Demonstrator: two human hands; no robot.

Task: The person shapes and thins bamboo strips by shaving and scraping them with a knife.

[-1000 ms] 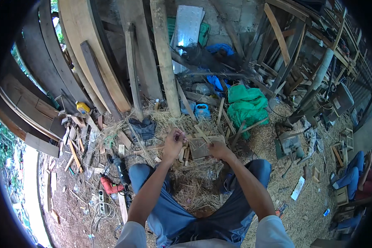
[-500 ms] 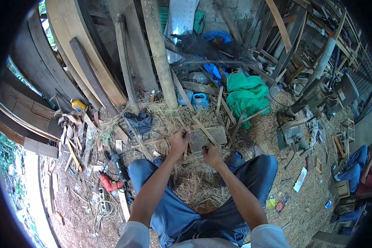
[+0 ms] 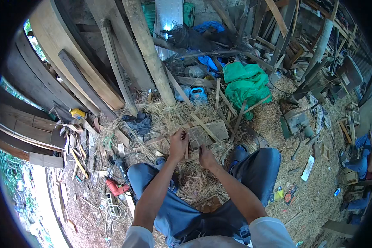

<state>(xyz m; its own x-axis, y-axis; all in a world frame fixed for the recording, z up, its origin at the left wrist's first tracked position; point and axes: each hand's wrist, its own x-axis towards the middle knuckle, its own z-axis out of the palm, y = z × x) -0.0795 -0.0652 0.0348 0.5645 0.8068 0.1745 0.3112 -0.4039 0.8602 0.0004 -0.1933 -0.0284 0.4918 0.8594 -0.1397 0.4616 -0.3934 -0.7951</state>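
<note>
In front of me, my left hand (image 3: 177, 145) is raised over the shavings with its fingers pinched together. Whatever it may hold is too small to name. My right hand (image 3: 208, 158) is closed a little nearer and to the right, thumb side up, and its contents cannot be made out either. The two hands are apart. Just beyond them lies a flat greyish rectangular slab (image 3: 217, 130), with a narrow wooden strip (image 3: 204, 127) slanting across it. My hands overlap the slab's near left edge in view.
Straw and shavings cover the ground. A red and black power tool (image 3: 116, 187) and a white power strip (image 3: 111, 206) lie left of my legs. Green plastic sheeting (image 3: 246, 86) and a blue jug (image 3: 199, 95) are beyond. Planks (image 3: 76, 53) lean left; another person (image 3: 361, 155) sits right.
My view has shifted slightly. My right hand has turned, and the small dark thing that showed at its fingertips is no longer plain. My left hand stays pinched.
</note>
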